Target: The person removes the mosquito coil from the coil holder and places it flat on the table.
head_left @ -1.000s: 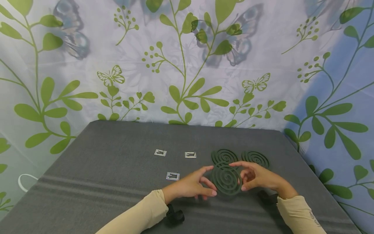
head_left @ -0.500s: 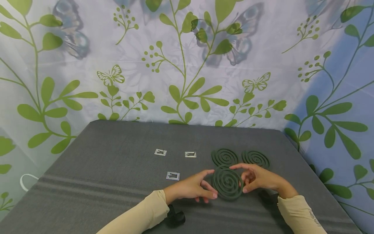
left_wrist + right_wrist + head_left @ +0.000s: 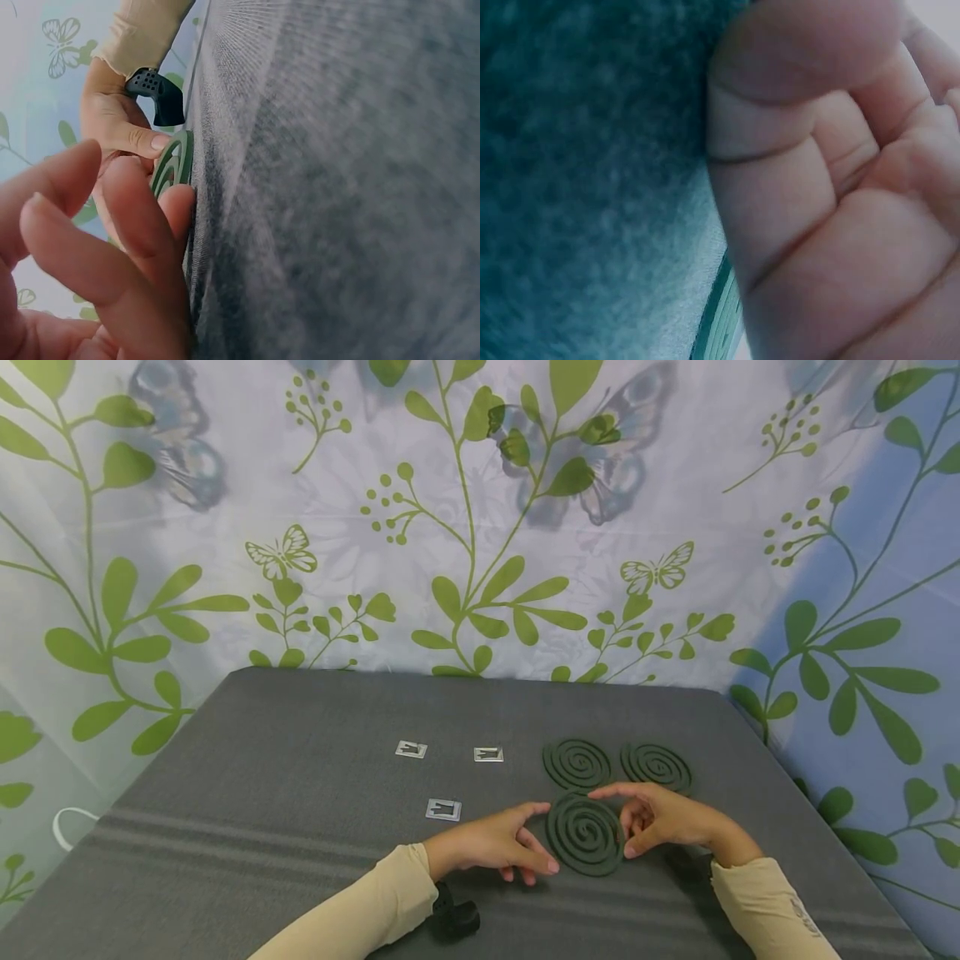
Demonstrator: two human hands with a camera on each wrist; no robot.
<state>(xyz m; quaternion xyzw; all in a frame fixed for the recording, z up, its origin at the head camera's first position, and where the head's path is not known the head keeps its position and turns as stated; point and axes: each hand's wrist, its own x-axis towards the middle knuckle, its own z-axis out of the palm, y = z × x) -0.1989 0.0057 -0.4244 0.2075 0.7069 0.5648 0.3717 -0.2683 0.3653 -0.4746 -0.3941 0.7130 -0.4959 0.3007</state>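
Note:
A dark green mosquito coil (image 3: 586, 833) lies on the grey table, in front of two more mosquito coils, the left one (image 3: 577, 764) and the right one (image 3: 657, 766). At its left edge is my left hand (image 3: 501, 842), fingers relaxed and spread; whether they touch the rim is hard to tell. My right hand (image 3: 667, 816) reaches its index finger to the coil's far rim, with the thumb by the right edge. The left wrist view shows the front coil (image 3: 174, 161) edge-on, low against the cloth, by the right thumb. My right palm (image 3: 840, 195) fills much of the right wrist view.
Three small metal coil stands lie left of the coils: back left (image 3: 411, 749), back middle (image 3: 488, 754) and front (image 3: 444, 810). A black wrist camera (image 3: 455, 917) is under my left wrist. A leaf-patterned curtain (image 3: 360, 518) rises behind the grey table (image 3: 300, 793).
The front coil has come down and slightly nearer to me, from overlapping the back left coil to lying in front of it. Both hands have lowered a little with it.

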